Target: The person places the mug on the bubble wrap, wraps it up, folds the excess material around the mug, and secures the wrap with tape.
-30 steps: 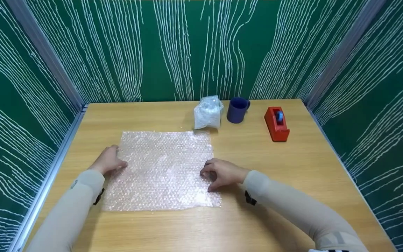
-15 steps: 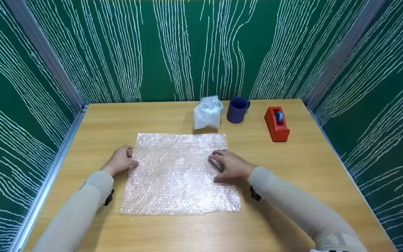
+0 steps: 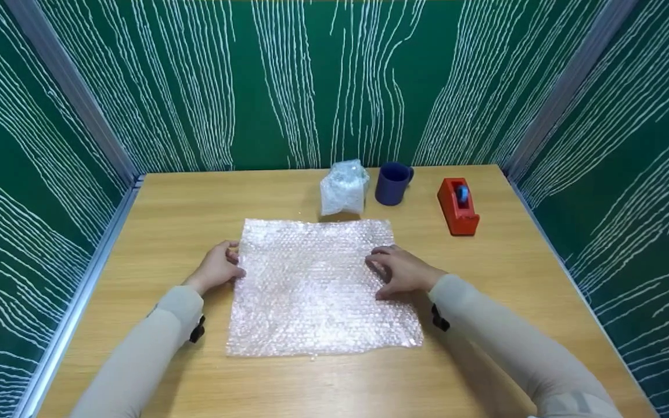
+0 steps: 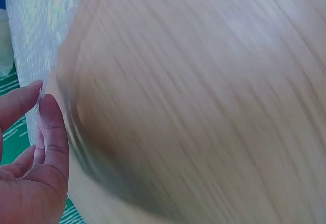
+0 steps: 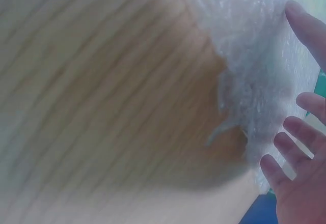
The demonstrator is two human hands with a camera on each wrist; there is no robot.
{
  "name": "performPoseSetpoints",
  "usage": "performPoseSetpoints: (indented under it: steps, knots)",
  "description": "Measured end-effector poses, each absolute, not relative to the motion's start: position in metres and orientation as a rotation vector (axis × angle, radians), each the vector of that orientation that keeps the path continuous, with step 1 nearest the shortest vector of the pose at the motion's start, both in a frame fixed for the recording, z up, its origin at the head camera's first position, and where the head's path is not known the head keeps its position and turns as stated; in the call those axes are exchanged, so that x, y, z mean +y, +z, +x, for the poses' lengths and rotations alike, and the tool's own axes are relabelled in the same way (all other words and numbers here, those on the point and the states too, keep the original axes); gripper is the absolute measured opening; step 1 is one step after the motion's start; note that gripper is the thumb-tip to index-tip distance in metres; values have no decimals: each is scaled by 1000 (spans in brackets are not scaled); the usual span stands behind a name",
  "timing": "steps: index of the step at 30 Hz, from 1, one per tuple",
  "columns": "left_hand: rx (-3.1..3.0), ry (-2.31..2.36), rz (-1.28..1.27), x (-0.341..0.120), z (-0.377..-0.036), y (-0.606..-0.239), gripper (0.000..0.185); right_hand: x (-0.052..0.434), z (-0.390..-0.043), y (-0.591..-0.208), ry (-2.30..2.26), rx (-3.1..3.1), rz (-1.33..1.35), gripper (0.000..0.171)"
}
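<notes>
A clear sheet of bubble wrap lies spread on the wooden table in the head view. My left hand pinches its left edge between thumb and index finger; the left wrist view shows these fingertips meeting at the film. Over on the right, my right hand rests on the sheet near its right edge. Its fingers are spread apart in the right wrist view, with the thumb lying along the plastic. A torn strip hangs from the ragged edge there.
Behind the sheet stands a bundle wrapped in bubble wrap, beside a dark blue mug. Farther right is a red tape dispenser with a blue roll. Green walls with white lines enclose the table at the back and both sides.
The bubble wrap has slid to the right across the table, and both hands have moved right along with it. The bundle, mug and tape dispenser have stayed in place.
</notes>
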State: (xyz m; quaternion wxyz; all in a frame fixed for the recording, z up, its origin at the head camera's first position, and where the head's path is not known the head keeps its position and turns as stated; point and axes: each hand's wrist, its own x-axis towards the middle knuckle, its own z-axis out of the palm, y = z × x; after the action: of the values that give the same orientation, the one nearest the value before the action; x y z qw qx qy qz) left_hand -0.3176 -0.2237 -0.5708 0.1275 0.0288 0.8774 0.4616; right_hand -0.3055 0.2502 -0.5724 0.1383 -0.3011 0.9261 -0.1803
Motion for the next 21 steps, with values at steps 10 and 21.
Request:
performPoseSetpoints:
  steps: [10,21]
  knots:
    - [2418,1470,71,-203,-316,-573,79,275,-305,-567,-513,2638,-691,96]
    - [2405,1479,110,-190,-316,-577,78,290,-310,-555,-602,2654,-578,97]
